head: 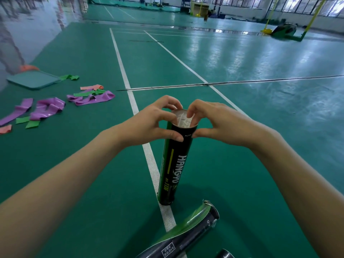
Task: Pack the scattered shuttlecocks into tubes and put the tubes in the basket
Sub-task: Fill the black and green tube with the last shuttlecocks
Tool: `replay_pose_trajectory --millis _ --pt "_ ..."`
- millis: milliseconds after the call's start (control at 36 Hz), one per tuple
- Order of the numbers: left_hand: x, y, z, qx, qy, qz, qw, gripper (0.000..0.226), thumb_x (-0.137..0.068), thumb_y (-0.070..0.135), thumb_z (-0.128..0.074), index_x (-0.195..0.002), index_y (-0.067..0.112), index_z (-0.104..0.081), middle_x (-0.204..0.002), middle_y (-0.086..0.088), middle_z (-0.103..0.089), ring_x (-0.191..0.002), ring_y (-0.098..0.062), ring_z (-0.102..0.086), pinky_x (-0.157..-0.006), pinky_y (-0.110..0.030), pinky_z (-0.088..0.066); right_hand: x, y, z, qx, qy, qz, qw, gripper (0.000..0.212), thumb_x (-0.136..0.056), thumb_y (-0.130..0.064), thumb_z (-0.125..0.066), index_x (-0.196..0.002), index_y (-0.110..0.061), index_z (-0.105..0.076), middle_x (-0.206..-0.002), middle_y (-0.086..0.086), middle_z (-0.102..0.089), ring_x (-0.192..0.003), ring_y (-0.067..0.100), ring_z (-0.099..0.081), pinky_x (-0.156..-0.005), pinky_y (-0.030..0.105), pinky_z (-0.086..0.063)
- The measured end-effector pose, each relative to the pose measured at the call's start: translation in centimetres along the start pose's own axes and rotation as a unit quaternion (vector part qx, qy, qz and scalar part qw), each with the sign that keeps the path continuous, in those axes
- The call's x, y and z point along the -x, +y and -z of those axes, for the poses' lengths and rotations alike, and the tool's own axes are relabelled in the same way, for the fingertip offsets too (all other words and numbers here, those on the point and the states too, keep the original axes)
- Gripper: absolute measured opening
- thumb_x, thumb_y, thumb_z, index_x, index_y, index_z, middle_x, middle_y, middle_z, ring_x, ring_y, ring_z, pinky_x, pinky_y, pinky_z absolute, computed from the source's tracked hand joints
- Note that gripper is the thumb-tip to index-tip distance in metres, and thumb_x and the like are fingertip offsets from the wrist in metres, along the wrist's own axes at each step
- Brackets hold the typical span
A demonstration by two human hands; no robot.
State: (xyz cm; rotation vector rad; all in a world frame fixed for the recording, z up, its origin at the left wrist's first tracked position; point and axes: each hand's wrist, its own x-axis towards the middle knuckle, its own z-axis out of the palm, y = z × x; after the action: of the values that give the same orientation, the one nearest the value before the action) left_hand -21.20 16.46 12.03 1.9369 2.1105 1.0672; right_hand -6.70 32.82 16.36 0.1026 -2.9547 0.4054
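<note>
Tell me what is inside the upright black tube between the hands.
White shuttlecock feathers show at the open top of the upright tube; fingers of the right hand dip in. The tube wall hides how many lie below.

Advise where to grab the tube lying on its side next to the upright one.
Take the lying tube around its mid-body, coming down from above and wrapping across its length. It lies flat and is round, so it may roll. Its open end, toward the upright tube, looks ragged, so avoid gripping there. The left hand and right hand both pinch the upright tube's rim.
</note>
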Motion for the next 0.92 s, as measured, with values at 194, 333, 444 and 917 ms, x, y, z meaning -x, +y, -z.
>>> replay_pose_trajectory --millis 194,333,444,917 --pt "-0.5 0.7 1.3 0.013 -0.103 0.110 0.989 0.026 -0.076 0.042 -0.071 -0.091 0.021 -0.072 -0.132 0.008 -0.041 -0.116 -0.004 -0.043 -0.091 -0.003 -0.030 -1.2 -0.6 0.1 0.012 -0.060 -0.031 0.998 0.033 -0.085 -0.026 -0.068 -0.107 -0.023 -0.045 -0.102 -0.015 -0.059 -0.100 0.016 -0.053 -0.090 0.041 -0.044" --pt "0.2 0.3 -0.3 0.034 0.035 0.101 0.994 0.028 -0.077 0.026 -0.077 -0.092 0.022 -0.054 -0.125 0.002 -0.049 -0.110 -0.015 -0.054 -0.084 -0.023 -0.051 -1.1 0.1 -0.7 -0.064 0.004 -0.038 0.997 0.032 -0.083 -0.017 -0.070 -0.107 -0.020 -0.049 -0.105 -0.007 -0.067 -0.100 0.011 -0.058 -0.092 0.035 -0.046" --pt "1.6 0.2 -3.5 0.243 0.191 0.163 0.937 0.076 -0.069 0.013 -0.085 -0.121 0.026 -0.032 -0.125 0.005 -0.048 -0.108 -0.016 -0.058 -0.088 -0.029 -0.054 -0.5 0.4 -2.1 -0.136 0.071 -0.042 0.987 0.037 -0.079 -0.011 -0.074 -0.107 -0.019 -0.050 -0.101 -0.015 -0.061 -0.100 0.002 -0.060 -0.083 0.028 -0.054" --pt "7.6 -4.7 0.3 0.028 0.123 0.270 0.955 0.084 -0.070 0.026 -0.081 -0.138 0.030 -0.032 -0.106 -0.001 -0.061 -0.088 -0.016 -0.064 -0.075 -0.032 -0.056 -6.3 -2.8 -9.3 -0.332 0.213 -0.068 0.916 0.027 -0.083 -0.010 -0.071 -0.094 -0.027 -0.054 -0.095 -0.015 -0.064 -0.099 0.003 -0.063 -0.088 0.033 -0.053"
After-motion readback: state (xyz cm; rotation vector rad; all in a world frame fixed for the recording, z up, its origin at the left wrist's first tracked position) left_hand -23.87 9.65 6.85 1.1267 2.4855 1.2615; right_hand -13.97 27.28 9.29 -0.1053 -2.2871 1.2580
